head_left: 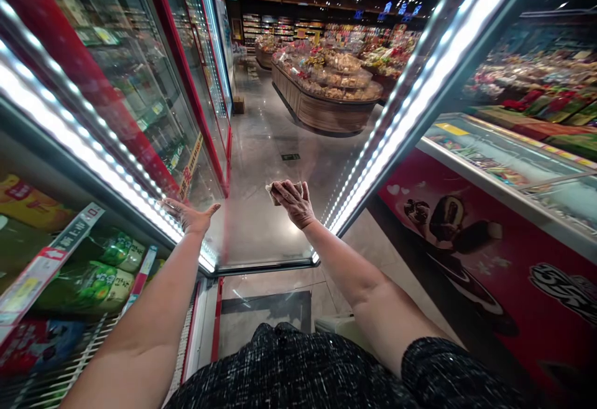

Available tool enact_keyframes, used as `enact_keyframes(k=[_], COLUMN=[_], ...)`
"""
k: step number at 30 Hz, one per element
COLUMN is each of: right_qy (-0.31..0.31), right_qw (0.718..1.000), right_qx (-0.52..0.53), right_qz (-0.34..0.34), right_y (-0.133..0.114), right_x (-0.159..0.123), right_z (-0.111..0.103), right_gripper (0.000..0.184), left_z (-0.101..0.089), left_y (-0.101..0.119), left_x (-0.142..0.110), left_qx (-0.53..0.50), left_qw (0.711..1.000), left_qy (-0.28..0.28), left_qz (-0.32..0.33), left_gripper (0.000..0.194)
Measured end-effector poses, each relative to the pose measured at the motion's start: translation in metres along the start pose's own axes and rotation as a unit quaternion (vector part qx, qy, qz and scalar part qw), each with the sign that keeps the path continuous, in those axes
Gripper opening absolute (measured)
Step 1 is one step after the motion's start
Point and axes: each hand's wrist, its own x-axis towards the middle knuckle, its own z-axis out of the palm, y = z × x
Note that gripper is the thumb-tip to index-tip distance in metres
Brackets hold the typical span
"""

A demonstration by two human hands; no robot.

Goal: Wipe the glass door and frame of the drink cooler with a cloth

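Note:
Ahead of me is the inside of a glass cooler door point(261, 241), framed by bright LED strips. My right hand point(295, 202) is pressed toward the glass near its middle, with a pale folded cloth point(270, 191) under its fingers. Only the cloth's edges show past the fingers. My left hand point(190, 216) lies with its fingers spread at the left LED strip point(135, 179), holding nothing. Its thumb points right, over the glass.
Wire shelves to my left hold green bags point(100, 281) behind a price rail point(51, 260). A red-sided chest freezer point(433, 222) stands at the right. Beyond the glass, a rounded wooden display point(321, 110) carries packaged goods. Red-framed cooler doors point(184, 79) line the left.

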Motion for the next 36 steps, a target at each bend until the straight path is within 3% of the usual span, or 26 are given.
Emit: enact_keyframes(k=[9,15,21,28,36], right_qy=[0.016,-0.004,0.037,-0.002,0.028], right_qw=[0.999,1.000,0.998,0.999,0.996], right_qx=[-0.012,-0.015,-0.033,-0.017,-0.019], right_qz=[0.039,0.027,0.043,0.040,0.085], right_y=[0.018,0.027,0.037,0.047,0.061], right_x=[-0.013,-0.024,-0.025,-0.033,-0.043], right_z=[-0.003,-0.005,-0.006,-0.011,-0.020], right_gripper=[0.059,0.060,0.061,0.062,0.074], left_z=[0.002,0.002,0.003,0.003,0.007], left_y=[-0.001,-0.001,-0.005,-0.001,0.001], left_x=[0.000,-0.001,0.001,-0.001,-0.009], left_qx=[0.009,0.005,0.017,0.013,0.006], left_qw=[1.000,1.000,1.000,1.000,1.000], left_qy=[0.013,0.017,0.020,0.021,0.025], left_qz=[0.009,0.012,0.016,0.004,0.000], left_gripper=[0.148,0.131,0.143,0.140,0.144])
